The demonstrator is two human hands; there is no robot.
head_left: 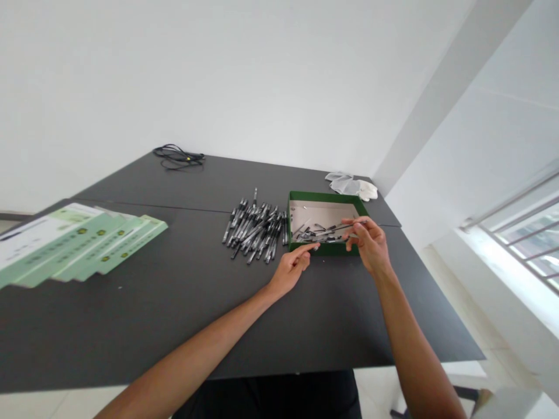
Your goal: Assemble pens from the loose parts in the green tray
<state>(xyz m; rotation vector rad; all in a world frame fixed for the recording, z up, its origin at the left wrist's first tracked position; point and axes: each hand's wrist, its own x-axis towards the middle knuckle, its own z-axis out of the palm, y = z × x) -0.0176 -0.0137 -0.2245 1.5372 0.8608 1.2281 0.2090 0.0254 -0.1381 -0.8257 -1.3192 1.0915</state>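
Observation:
My right hand [371,243] is over the right front part of a shallow green box [325,249]. Its thumb and fingers pinch a slim pen [348,226], slanting across the box. My left hand [292,269] is at the box's near left corner, fingers mostly curled and the index finger reaching along the front wall. Something small and pale shows at that fingertip, too small to name. Inside the box, loose pens and thin pen parts [315,234] lie toward the front. Left of the box, a heap of black and clear pens [255,228] is spread on the dark table [183,302].
Green and white printed boards or folders [82,241] lie fanned out at the left. A coiled black cable [177,156] rests at the back left. White crumpled plastic or cloth [351,185] sits behind the box. A wall [244,81] borders the table's far edge.

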